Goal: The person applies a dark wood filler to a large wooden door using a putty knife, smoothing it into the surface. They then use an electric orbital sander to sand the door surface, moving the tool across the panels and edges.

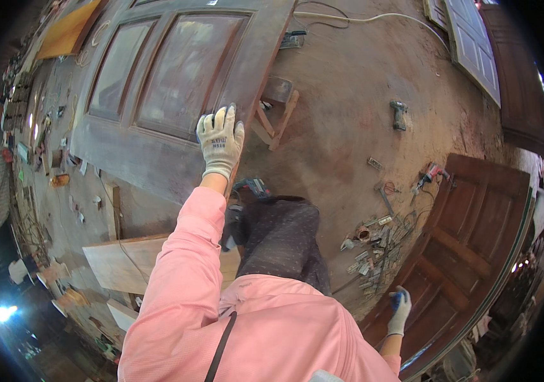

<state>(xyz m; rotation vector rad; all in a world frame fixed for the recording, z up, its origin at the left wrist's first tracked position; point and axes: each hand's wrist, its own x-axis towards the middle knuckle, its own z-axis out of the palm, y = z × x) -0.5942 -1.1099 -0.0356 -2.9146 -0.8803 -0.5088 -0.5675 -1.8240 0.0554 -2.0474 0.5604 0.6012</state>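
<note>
A gloved left hand [219,141] lies open and palm-down on a dark panelled door [189,63], close to its right long edge.

Pressure that near the edge could tip or slide the door if the wooden support [278,121] beneath is off-centre, though how firmly it bears cannot be told; the gloved right hand [400,311], half-open and seemingly empty, hangs beside a reddish-brown panelled door [469,245], too far off to steady it; a stray foot could catch the scrap pile [380,248] or the red power tool [433,173]; the widest floor [342,140] runs from the dark door's right edge toward the cordless drill [399,116], narrowing near the scraps.
</note>
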